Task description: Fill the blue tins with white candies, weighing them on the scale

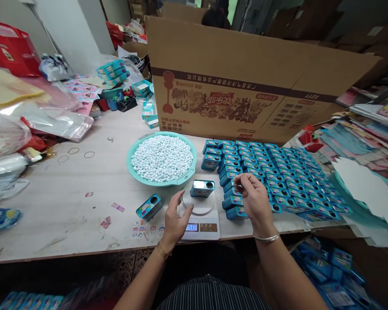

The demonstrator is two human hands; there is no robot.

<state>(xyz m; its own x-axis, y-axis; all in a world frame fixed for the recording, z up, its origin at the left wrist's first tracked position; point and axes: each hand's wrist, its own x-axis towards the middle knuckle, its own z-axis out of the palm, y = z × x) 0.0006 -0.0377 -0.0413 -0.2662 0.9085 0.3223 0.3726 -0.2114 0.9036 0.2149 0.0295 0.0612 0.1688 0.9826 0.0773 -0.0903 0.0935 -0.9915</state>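
Observation:
A small blue tin (pixel 202 188) with a round dark hole in its top stands on the round plate of a white kitchen scale (pixel 210 233), whose display is lit. My left hand (pixel 176 220) is at the scale's left edge, thumb and fingers apart around empty space just left of that tin. Over the near rows of blue tins (pixel 280 177), my right hand (pixel 255 199) has its fingertips pinched together; anything between them is too small to make out. Another blue tin (pixel 149 207) lies tilted left of my left hand. Behind the scale sits a turquoise basin (pixel 129 165) full of small white pellets (pixel 163 157).
A large printed cardboard box (pixel 220 56) stands behind the tins. Plastic bags (pixel 42 112) are piled on the left and stacked papers (pixel 375 137) on the right. Rubber bands (pixel 89 154) and paper scraps lie on the table (pixel 67 224). More tins (pixel 336 275) lie below at right.

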